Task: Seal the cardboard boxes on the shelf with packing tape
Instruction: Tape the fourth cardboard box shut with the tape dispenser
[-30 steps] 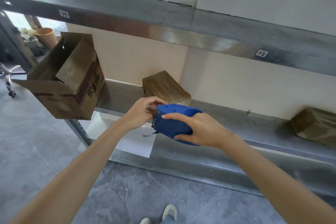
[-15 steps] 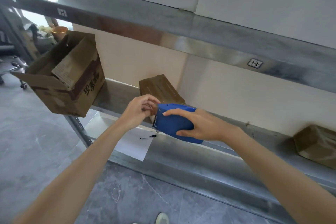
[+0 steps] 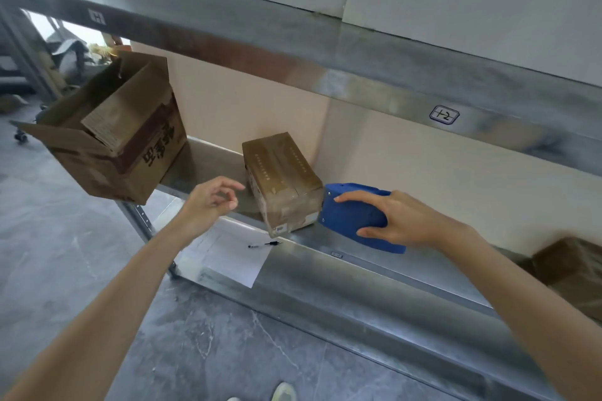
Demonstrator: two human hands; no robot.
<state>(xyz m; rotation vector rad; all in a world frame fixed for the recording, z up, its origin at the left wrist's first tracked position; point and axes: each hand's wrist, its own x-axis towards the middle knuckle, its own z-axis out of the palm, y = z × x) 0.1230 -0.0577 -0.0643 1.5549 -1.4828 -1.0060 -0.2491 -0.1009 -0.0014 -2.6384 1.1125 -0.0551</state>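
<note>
Blue tape dispenser (image 3: 353, 215), brown taped box (image 3: 283, 179)

"1-2" label (image 3: 444, 114) on shelf beam (image 3: 358, 75)

Right hand (image 3: 404, 221) covers the rear half of the dispenser (image 3: 351, 218); we can't tell whether its nose touches the box (image 3: 283, 172). Box label (image 3: 294, 225) is too small for us to read. Print on the paper (image 3: 228, 257) is too faint. Far-right box (image 3: 573, 273) is cut by the frame edge, shoes (image 3: 283, 392) by the bottom edge. Far-left clutter (image 3: 68, 52) is blurred.
</note>
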